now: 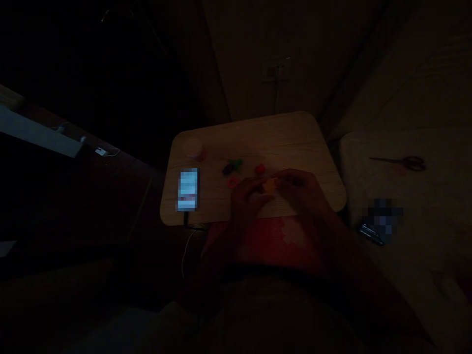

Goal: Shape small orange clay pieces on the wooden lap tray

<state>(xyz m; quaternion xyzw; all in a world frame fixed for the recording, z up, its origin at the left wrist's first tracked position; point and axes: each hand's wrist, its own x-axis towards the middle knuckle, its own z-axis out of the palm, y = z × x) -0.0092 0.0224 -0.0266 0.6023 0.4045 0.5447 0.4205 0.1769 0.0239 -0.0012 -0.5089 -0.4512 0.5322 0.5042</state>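
Note:
The head view is very dark. Over the front part of a small wooden table [287,132], my left hand [246,194] and my right hand [298,184] come together around a small orange-yellow piece [270,185]. Fingers of both hands close on it from either side; its exact kind is too dim to tell. Just beyond the hands lies a small red lump [260,168]. Further left are a green piece [236,164] and a dark piece [227,170] touching or nearly touching. A pinkish-red ring [232,183] rests beside my left hand.
A lit phone [188,190] with a cable lies at the table's left, below a pale round tub [192,147]. On the light surface to the right are scissors [401,161] and a dark shiny object [372,233]. A wall socket [275,70] is behind the table.

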